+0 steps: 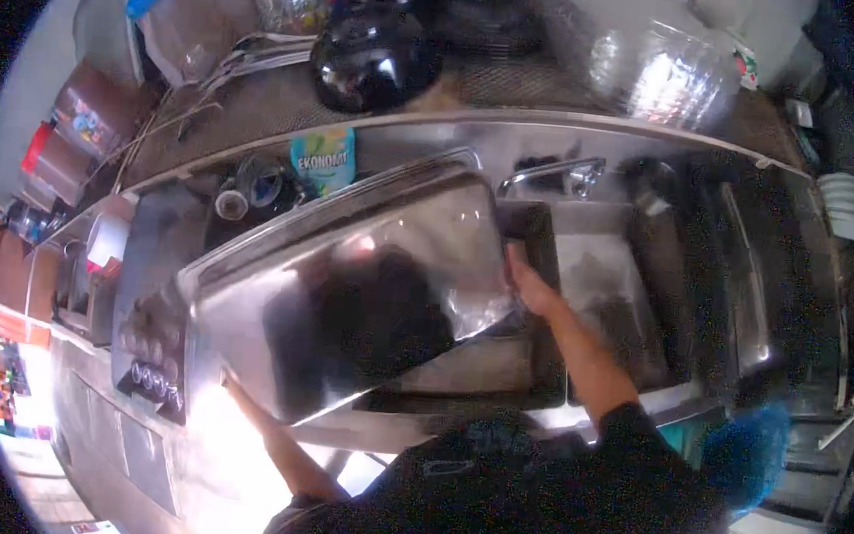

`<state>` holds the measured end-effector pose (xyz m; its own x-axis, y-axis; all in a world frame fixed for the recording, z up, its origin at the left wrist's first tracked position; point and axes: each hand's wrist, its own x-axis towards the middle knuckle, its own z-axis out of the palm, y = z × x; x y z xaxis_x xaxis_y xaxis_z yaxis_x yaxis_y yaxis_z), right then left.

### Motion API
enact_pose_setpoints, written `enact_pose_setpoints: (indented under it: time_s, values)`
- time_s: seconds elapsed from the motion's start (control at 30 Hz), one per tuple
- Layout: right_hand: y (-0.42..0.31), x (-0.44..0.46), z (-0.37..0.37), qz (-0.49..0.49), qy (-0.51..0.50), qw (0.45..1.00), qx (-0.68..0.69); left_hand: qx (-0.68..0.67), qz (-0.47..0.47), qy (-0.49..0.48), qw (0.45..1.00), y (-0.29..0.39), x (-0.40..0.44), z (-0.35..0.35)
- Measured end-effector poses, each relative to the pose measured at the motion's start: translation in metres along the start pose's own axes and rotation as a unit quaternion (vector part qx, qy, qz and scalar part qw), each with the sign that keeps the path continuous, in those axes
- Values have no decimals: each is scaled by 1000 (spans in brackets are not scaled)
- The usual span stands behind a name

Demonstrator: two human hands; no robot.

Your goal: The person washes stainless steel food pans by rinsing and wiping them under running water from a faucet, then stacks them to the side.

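Note:
A large rectangular metal tray [233, 312], shiny and tilted, is held over the left part of the sink counter. My right hand [528, 283] grips its right edge, with the fingers partly hidden behind the metal. My left hand [229, 384] is at the tray's lower left edge; its fingers are washed out by glare and mostly hidden. Dark reflections cover the middle of the tray. Just behind its upper edge stands a teal and yellow pouch [323, 158].
Right of the tray are a sink basin [602, 271] and a faucet [584, 177]. A shelf above holds a black round pot [373, 62], clear plastic containers [667, 80] and a blue-lidded container [180, 32]. White stacked bowls [848, 208] are at far right.

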<state>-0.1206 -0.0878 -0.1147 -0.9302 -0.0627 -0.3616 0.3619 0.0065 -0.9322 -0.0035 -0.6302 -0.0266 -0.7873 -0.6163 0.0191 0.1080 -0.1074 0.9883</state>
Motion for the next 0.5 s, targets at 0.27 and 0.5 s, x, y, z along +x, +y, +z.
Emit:
enact_pose_setpoints:
  time_s: [0.27,0.5]
  values:
    - [8,20,1,-21,-203,843,497,-13,98,83,992,-3,0,-7]
    - [-58,-30,-33,-132,-240,836,476,-95,-12,-85,992,-76,4,11]
